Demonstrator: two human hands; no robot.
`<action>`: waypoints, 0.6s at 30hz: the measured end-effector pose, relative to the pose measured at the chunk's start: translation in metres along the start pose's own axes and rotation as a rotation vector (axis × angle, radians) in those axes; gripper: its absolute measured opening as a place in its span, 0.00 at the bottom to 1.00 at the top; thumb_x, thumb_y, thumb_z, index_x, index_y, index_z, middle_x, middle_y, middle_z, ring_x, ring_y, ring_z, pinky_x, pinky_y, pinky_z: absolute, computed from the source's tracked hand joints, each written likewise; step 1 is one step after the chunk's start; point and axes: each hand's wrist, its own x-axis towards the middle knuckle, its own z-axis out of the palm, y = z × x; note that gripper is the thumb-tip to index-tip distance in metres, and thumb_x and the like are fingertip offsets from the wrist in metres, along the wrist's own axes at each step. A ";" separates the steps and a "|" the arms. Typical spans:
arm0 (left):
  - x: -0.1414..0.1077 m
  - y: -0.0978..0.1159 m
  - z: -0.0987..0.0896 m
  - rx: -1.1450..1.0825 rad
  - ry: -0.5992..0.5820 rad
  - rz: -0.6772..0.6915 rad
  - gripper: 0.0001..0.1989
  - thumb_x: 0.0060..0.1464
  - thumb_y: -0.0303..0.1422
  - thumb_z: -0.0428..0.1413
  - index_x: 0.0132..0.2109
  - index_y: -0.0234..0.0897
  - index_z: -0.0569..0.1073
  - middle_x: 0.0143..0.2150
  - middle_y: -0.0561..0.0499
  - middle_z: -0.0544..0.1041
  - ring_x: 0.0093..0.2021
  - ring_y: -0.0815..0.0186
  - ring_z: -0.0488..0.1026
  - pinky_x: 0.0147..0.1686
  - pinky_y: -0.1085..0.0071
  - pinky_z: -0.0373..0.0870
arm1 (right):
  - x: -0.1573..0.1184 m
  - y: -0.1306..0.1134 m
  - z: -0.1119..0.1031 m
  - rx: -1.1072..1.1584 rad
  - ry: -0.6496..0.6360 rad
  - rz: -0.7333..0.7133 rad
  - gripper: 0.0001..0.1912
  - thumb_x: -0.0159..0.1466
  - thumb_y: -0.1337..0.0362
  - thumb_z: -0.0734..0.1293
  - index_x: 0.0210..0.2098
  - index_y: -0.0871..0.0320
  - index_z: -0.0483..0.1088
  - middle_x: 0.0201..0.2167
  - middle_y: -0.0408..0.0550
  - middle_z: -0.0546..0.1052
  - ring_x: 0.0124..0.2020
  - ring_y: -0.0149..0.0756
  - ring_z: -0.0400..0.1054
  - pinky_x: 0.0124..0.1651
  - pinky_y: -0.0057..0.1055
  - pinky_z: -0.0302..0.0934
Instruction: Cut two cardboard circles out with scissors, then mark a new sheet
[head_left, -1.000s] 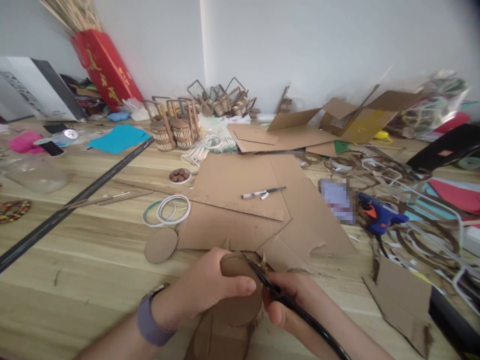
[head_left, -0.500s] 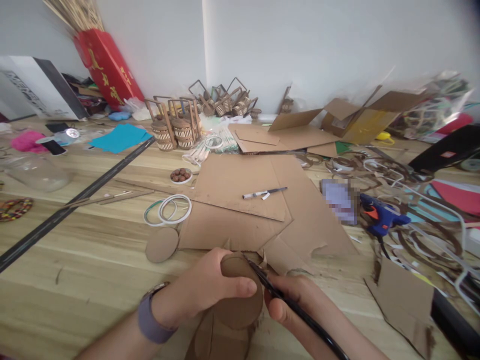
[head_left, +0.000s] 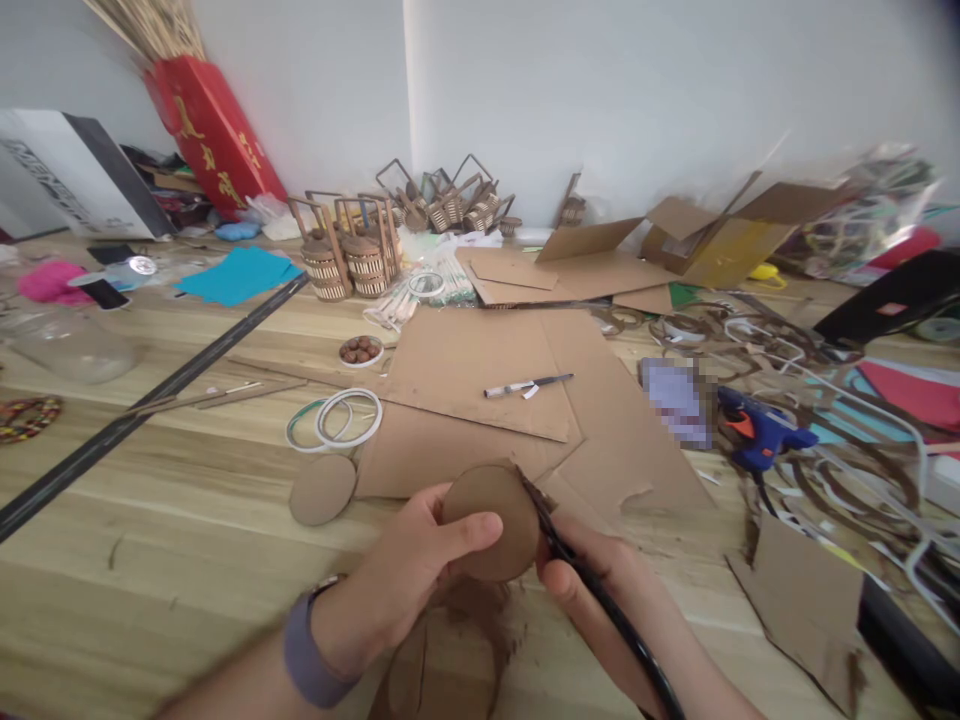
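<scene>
My left hand (head_left: 424, 550) is closed on a round cardboard disc (head_left: 495, 555), thumb flat on its face and fingers mostly hidden beneath. In my right hand (head_left: 600, 570) are black-handled scissors (head_left: 574, 555), their blades along the disc's upper right edge. Brown offcuts of cardboard (head_left: 442, 665) lie on the table below my hands. A second cardboard disc (head_left: 322, 490) rests to the left, below two rings of tape (head_left: 349, 418). Beyond my hands, large cardboard sheets (head_left: 480, 370) overlap, with a pen (head_left: 517, 387) on top.
A blue glue gun (head_left: 765, 430) and tangled brown strips (head_left: 862, 470) spread over the right side. Small woven baskets (head_left: 326, 270) stand at the back left. A dish of brown balls (head_left: 361, 351) sits near the tape rings. A cardboard piece (head_left: 806, 590) lies at lower right.
My left hand has raised the disc slightly away from me and turned it. The waste cardboard around its edge has come away. The scissors have shifted a little along the rim.
</scene>
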 end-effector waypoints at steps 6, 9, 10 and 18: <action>0.000 -0.008 -0.001 0.053 0.121 0.081 0.26 0.40 0.46 0.71 0.43 0.34 0.79 0.41 0.45 0.84 0.41 0.57 0.79 0.40 0.67 0.73 | -0.006 0.006 0.009 -0.040 -0.035 0.005 0.39 0.58 0.25 0.51 0.25 0.56 0.61 0.20 0.39 0.62 0.22 0.31 0.54 0.23 0.26 0.48; -0.001 -0.008 -0.003 0.175 0.168 0.096 0.25 0.41 0.47 0.70 0.42 0.34 0.79 0.40 0.45 0.84 0.40 0.56 0.78 0.39 0.67 0.73 | -0.008 0.006 0.008 0.049 -0.085 0.011 0.38 0.59 0.25 0.53 0.26 0.56 0.61 0.21 0.38 0.61 0.22 0.30 0.52 0.23 0.26 0.46; -0.001 -0.006 -0.004 0.208 0.172 0.097 0.25 0.42 0.47 0.70 0.43 0.34 0.79 0.40 0.44 0.84 0.41 0.56 0.78 0.39 0.67 0.73 | -0.008 0.005 0.006 0.076 -0.099 0.013 0.38 0.58 0.25 0.54 0.26 0.56 0.61 0.21 0.38 0.60 0.22 0.30 0.52 0.23 0.26 0.46; -0.003 -0.001 -0.004 0.277 0.109 0.096 0.20 0.48 0.44 0.67 0.43 0.35 0.79 0.41 0.46 0.84 0.40 0.58 0.78 0.39 0.68 0.73 | -0.004 -0.001 0.003 0.144 -0.137 0.022 0.39 0.57 0.24 0.53 0.28 0.56 0.63 0.22 0.39 0.59 0.23 0.30 0.50 0.24 0.26 0.48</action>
